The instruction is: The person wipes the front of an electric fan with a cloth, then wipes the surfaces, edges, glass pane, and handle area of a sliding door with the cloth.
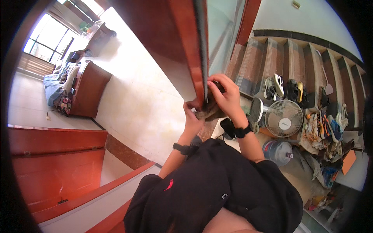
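Observation:
In the head view, a red-brown wooden door [186,49] stands edge-on in front of me, with a dark strip along its edge. A bunched brown cloth [214,112] lies against that edge, partly hidden by my fingers. My right hand [228,93] grips the cloth on the right side of the door, its fingertips touching the edge strip. On the other side, my left hand [193,119] pinches the cloth lower down, with a small gap showing between thumb and fingers. Dark bands circle both wrists.
Right of me are a standing fan [284,119], a large water bottle [278,153] and a shoe pile [326,128]. Stairs [274,64] rise behind, with shoes on the lower steps. Leftward are a wooden cabinet [90,88] and a red door panel [58,174].

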`<action>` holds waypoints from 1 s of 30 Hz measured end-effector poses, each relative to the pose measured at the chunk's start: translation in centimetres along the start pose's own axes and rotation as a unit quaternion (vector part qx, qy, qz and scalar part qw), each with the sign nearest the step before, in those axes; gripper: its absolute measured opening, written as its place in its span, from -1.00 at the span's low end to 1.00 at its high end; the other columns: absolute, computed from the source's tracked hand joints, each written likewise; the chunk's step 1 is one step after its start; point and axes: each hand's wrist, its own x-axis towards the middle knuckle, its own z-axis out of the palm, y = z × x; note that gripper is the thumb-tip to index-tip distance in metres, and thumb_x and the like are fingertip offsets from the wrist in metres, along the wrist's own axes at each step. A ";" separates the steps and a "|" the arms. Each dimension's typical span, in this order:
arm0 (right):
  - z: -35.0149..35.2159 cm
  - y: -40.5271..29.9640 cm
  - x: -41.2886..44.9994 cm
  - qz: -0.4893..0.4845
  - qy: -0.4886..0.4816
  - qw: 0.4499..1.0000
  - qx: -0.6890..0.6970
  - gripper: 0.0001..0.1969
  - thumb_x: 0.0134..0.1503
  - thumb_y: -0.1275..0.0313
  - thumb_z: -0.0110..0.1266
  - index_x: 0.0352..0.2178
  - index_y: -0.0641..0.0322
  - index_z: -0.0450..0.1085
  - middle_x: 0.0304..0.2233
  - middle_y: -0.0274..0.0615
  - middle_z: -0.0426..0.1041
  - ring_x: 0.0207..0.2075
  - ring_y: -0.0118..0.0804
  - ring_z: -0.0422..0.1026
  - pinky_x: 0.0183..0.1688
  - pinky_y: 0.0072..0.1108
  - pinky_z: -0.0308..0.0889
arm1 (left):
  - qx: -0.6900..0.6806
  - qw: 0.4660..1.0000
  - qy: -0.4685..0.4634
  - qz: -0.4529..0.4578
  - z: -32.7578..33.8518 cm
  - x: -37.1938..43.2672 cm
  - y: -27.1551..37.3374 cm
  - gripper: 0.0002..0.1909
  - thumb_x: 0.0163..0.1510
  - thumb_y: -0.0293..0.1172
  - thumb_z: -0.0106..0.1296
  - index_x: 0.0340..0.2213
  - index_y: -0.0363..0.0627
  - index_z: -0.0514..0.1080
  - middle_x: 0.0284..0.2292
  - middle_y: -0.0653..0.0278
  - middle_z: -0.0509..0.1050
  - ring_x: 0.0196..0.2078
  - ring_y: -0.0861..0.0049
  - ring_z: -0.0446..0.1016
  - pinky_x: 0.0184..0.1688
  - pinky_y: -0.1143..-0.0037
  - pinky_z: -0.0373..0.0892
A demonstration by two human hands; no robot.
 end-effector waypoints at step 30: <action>0.6 3.6 1.9 0.055 -0.019 0.995 0.087 -0.93 0.03 0.51 -0.03 -0.47 0.30 0.27 -0.45 -0.28 0.31 -0.39 -0.47 0.29 -0.29 -0.67 0.21 | 0.031 0.990 -0.136 0.011 -0.4 3.0 -4.0 -0.18 -0.21 -0.45 0.19 -0.09 -0.33 -0.17 -0.19 0.00 0.07 -0.15 0.22 0.20 -0.09 0.37 0.21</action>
